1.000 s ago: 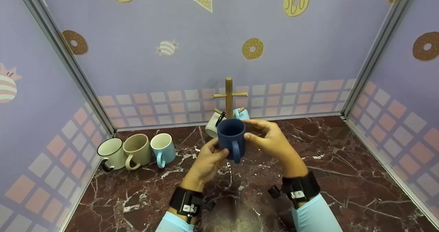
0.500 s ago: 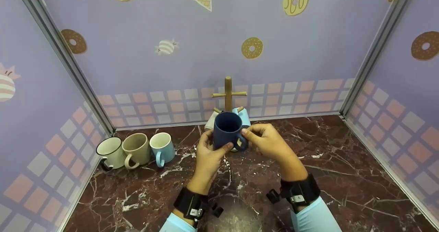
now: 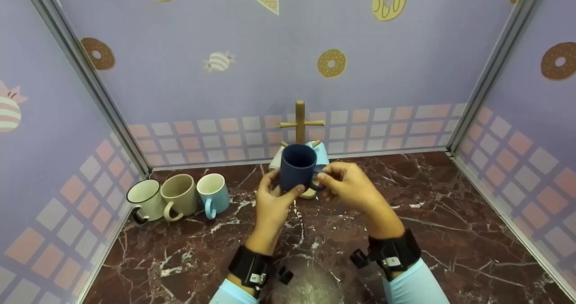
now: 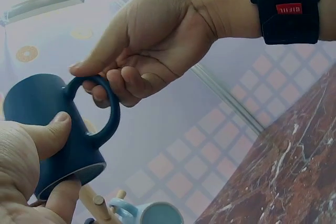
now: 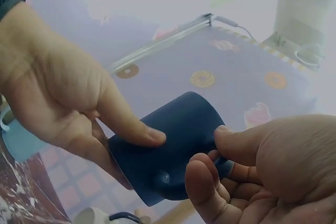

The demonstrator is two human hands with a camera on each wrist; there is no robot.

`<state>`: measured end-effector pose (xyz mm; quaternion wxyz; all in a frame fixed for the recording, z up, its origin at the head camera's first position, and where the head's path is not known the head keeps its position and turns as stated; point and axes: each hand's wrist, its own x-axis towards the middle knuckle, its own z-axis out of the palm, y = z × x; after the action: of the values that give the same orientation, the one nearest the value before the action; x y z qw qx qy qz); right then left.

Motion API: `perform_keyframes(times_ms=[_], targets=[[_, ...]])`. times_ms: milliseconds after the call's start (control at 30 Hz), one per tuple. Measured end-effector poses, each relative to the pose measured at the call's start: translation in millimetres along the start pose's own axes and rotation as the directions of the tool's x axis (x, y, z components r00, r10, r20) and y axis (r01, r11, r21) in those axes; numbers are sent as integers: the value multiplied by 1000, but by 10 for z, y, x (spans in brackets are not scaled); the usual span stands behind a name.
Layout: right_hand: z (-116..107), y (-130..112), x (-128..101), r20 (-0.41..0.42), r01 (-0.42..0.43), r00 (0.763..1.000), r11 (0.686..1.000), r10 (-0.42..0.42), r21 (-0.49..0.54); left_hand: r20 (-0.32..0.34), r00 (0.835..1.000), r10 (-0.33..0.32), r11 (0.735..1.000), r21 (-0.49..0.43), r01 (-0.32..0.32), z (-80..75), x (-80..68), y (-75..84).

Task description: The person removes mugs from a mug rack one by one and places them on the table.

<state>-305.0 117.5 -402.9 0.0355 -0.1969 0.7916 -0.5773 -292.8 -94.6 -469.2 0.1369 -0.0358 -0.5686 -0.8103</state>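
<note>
Both hands hold a navy blue mug (image 3: 297, 165) in the air, just in front of a wooden mug tree (image 3: 300, 120). My left hand (image 3: 272, 201) grips the mug's body, thumb on its side. My right hand (image 3: 347, 183) pinches the mug's handle (image 4: 105, 109) between thumb and fingers. The mug's opening faces up and toward me. In the right wrist view the navy mug (image 5: 178, 145) sits between the left hand (image 5: 58, 93) and the right hand's fingertips (image 5: 210, 177). A white mug (image 3: 274, 161) and a light blue mug (image 3: 321, 153) hang on the tree's lower pegs, partly hidden by the navy mug.
Three mugs stand in a row at the left wall: a white one with a black rim (image 3: 145, 200), a beige one (image 3: 180, 198) and a light blue one (image 3: 213, 194). Patterned walls close the marble table (image 3: 432, 223) on three sides.
The navy mug has moved away from me toward the tree and turned, its handle now pointing right. My right hand has shifted from the mug's side to pinch the handle.
</note>
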Motion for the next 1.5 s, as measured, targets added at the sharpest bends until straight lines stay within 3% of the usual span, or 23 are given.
perform_keyframes(times_ms=[167,233,300,367,467,567,700,800,933,1100,1500], targets=[[-200,-26,-37,-70,-27,997,999,24,-44,15,1000,17,998,61,-18,6,-21,2],[-324,-7,-53,-111,-47,993,997,39,-64,35,998,54,987,150,-59,18,-43,6],[-460,37,-67,-166,-76,984,994,62,-81,88,991,99,951,284,-120,35,-75,7],[-602,107,-75,-228,-112,970,988,86,-104,156,980,122,875,449,-181,60,-126,13],[-817,255,-82,-311,-180,940,977,138,-112,290,947,138,700,648,-301,95,-196,-6],[-1047,447,-105,-371,-239,910,965,183,-109,412,904,115,532,743,-406,138,-253,-41],[-1337,751,-164,-426,-297,875,950,231,-93,527,850,14,384,782,-491,193,-331,-98],[-1513,984,-203,-452,-334,853,938,259,-93,575,814,-80,313,790,-527,236,-396,-158],[-1689,1242,-243,-483,-384,820,920,306,-70,622,763,-172,267,776,-572,300,-487,-235],[-1857,1480,-324,-505,-441,767,897,395,32,660,712,-241,237,751,-616,365,-581,-299],[-2028,1894,-436,-618,-405,641,884,456,232,671,683,-287,240,741,-627,411,-683,-363]])
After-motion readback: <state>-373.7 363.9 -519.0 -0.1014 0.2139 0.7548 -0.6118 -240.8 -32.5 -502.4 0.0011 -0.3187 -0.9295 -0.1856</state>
